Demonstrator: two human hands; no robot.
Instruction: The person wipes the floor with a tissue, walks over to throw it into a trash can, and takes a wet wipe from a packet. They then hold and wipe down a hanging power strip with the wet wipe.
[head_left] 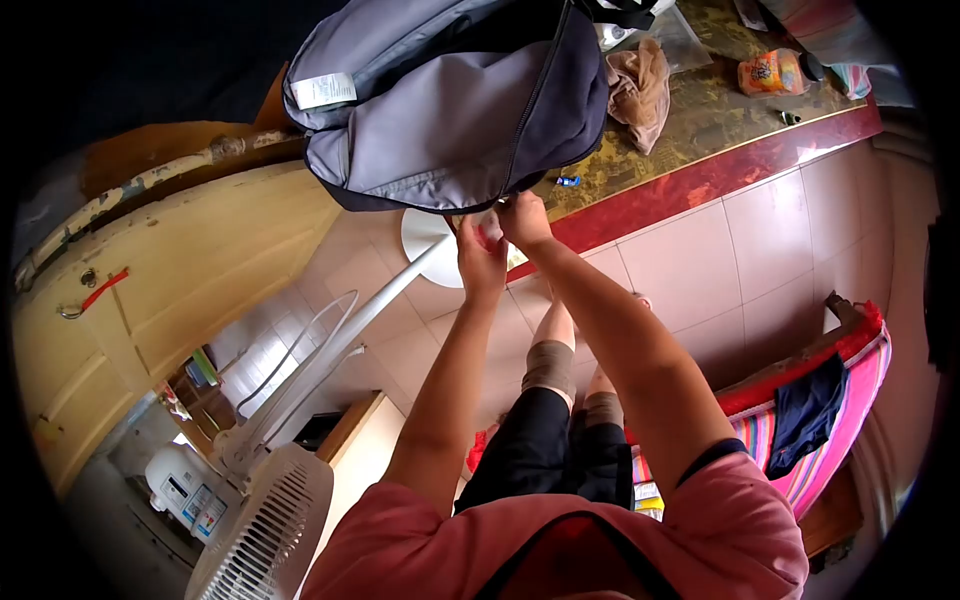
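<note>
An open backpack (440, 125), dark outside with a grey lining and a white label, lies across the near edge of the table. Just under its lower edge, my left hand (482, 255) is curled with its palm partly showing, beside something small and pale or pinkish. My right hand (524, 218) is closed in a pinch at the bag's bottom edge; what its fingers hold is hidden. The two hands nearly touch. A small blue item (568, 181) lies on the table right of my right hand.
A patterned table (700, 120) with a red border holds a crumpled brown bag (638, 92) and an orange-labelled jar (772, 74). A white fan (270, 520) stands at lower left, near a yellow door (170, 290). A striped-covered seat (840, 430) is at right.
</note>
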